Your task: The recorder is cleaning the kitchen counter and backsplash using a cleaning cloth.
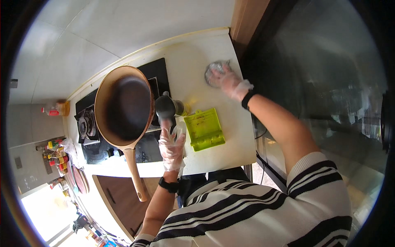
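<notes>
A clear plastic glove covers my left hand (171, 146), whose raised fingers reach the near side of a dark-capped bottle (165, 106); whether they grip it I cannot tell. The bottle leans between the pan and the green tray, its clear part towards the right. My right hand (227, 81), gloved too, lies over a round, shiny metallic item (217, 69) at the counter's far right; its fingers are blurred and their grip is unclear. Between my hands sits a lime-green plastic tray (203, 123) with brown smears, its trough at the near edge.
A deep frying pan (126, 108) stands on the black gas hob (160, 69), its wooden handle past the counter's front edge. An oil bottle (58, 109) and condiment bottles (57, 156) stand at the left. A tiled wall bounds the counter (182, 61).
</notes>
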A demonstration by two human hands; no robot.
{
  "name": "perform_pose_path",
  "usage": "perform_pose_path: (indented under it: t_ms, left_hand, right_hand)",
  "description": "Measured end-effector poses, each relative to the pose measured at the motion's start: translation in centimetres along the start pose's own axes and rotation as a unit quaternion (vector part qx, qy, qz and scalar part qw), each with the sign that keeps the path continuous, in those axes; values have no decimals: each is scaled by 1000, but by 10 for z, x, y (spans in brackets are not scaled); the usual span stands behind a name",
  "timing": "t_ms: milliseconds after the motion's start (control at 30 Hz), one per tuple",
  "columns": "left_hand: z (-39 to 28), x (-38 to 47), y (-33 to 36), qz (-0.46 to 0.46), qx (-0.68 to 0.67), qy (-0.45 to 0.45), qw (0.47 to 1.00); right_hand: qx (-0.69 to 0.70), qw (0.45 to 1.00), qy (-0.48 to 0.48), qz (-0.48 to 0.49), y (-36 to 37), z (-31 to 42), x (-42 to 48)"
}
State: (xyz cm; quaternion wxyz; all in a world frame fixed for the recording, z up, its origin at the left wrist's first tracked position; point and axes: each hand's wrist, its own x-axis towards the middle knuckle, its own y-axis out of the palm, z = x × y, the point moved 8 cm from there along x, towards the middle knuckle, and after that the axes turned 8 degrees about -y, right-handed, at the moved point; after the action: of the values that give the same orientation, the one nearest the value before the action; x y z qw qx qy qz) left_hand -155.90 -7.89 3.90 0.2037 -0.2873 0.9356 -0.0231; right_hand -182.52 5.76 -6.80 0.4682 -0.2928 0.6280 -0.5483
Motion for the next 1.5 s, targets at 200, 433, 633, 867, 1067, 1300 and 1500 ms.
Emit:
perform_pose_path:
  t_ms: [200, 433, 633, 867, 1067, 1300, 1500]
  left_hand:
    - [13, -31, -24, -41, 53, -3, 998]
    - [22, -45, -31, -55, 192, 28, 980]
    - [28, -53, -37, -23, 300, 92, 949]
    - [39, -42, -3, 44, 489, 194, 850]
    - [91, -32, -20, 32, 572, 135, 808]
    - [83, -25, -9, 33, 571, 171, 803]
    - [86, -25, -12, 29, 589, 150, 793]
  right_hand:
    - [59, 998, 13, 3, -22, 41, 23]
    - [62, 992, 109, -26, -37, -64, 83]
    - [-22, 1000, 11, -11, -2, 0, 34]
    - [-5, 997, 75, -5, -41, -40, 83]
    - [27, 999, 41, 11, -46, -19, 46]
    - [-27, 999, -27, -26, -20, 18, 115]
    - [-14, 998, 46, -25, -53, -46, 108]
